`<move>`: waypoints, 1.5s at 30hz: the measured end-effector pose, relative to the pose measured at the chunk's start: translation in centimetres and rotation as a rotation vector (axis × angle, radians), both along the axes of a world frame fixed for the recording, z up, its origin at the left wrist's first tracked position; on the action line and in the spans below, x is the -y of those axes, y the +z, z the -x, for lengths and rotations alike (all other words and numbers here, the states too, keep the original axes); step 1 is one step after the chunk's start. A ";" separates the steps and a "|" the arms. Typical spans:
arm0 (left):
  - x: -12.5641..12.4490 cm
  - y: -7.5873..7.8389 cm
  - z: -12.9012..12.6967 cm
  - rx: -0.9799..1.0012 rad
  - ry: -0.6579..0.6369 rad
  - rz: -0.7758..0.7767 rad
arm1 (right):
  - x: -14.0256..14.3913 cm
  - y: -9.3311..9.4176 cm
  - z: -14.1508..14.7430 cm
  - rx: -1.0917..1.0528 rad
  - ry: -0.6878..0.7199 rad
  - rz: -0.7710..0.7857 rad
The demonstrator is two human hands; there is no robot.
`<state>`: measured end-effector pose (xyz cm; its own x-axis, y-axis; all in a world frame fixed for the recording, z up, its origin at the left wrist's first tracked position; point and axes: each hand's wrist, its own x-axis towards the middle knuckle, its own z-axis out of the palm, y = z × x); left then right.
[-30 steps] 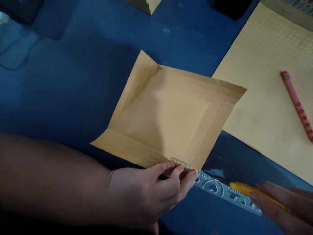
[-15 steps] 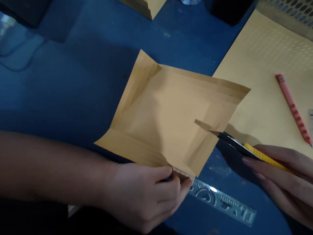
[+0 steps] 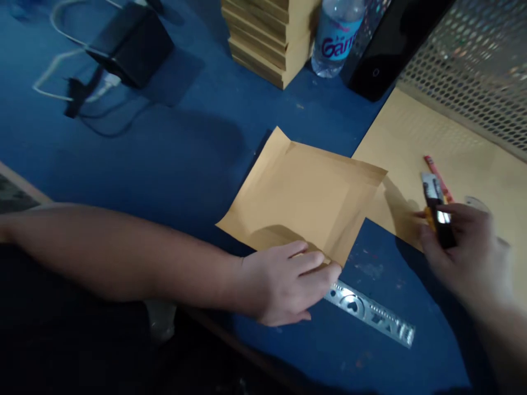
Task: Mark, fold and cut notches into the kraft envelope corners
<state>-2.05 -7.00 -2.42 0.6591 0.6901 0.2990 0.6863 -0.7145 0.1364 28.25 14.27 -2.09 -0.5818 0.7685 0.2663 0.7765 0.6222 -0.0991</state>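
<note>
A creased brown paper sheet [image 3: 296,192] with turned-up edges lies in the middle of the blue table. My left hand [image 3: 288,282] is at its near edge, fingers bent and closed over the paper's lower right corner. A clear stencil ruler [image 3: 370,315] sticks out to the right from beneath those fingers; its other end is hidden. My right hand [image 3: 465,247], slightly blurred, grips a black and yellow utility knife [image 3: 433,189] above the large tan sheet [image 3: 387,131]. Just behind the knife lies a pink pencil [image 3: 434,167], partly covered.
A stack of folded brown cardboard [image 3: 259,46] stands at the back, beside a water bottle [image 3: 335,41] and a dark phone [image 3: 382,60]. Perforated metal [image 3: 465,82] borders the right rear. A black power adapter [image 3: 134,46] with cables sits at upper left.
My right hand has pulled the knife away from the paper's right edge and turned its tip upward over the tan sheet. My left hand has rolled palm-down. The view has shifted, showing more background.
</note>
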 end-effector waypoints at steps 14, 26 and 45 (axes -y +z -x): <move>1.1 -0.2 1.3 0.057 0.038 0.156 | 9.5 4.4 4.7 -0.037 0.354 0.093; 1.8 0.0 0.7 -0.130 0.082 0.239 | 14.8 2.4 8.7 -0.202 0.047 0.497; 1.9 0.1 0.9 -0.122 0.054 0.165 | 13.9 2.4 6.9 -0.406 0.071 0.711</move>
